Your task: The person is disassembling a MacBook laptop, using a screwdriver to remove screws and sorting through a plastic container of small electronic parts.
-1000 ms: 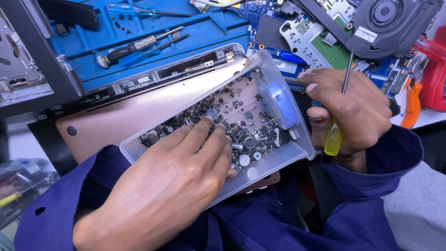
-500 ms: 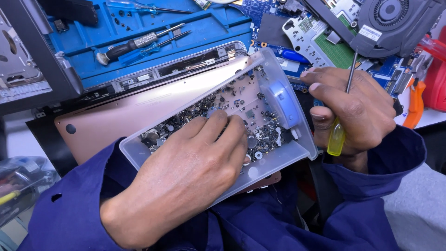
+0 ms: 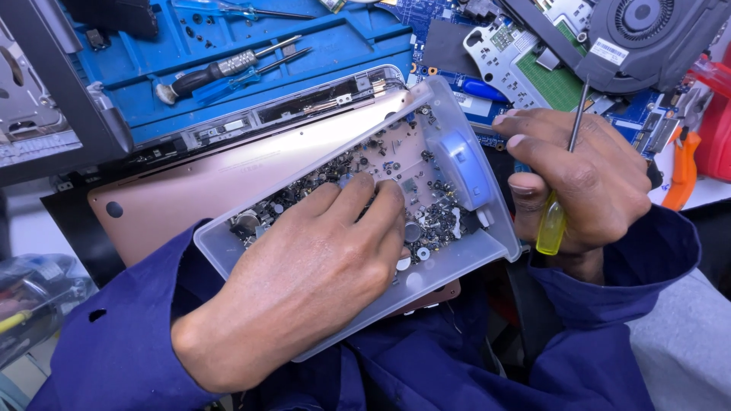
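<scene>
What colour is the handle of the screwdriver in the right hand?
Translucent yellow. The screwdriver handle pokes out below the right hand, clearest in the head view.

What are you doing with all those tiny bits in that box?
A person in blue sleeves is digging through a clear plastic tray full of small screws and parts. The left hand is inside the tray, its fingers spread over the pieces. The right hand steadies the tray's edge while holding a yellow-handled screwdriver. The tray rests on a pinkish laptop shell, with a circuit board and a fan behind.
</scene>
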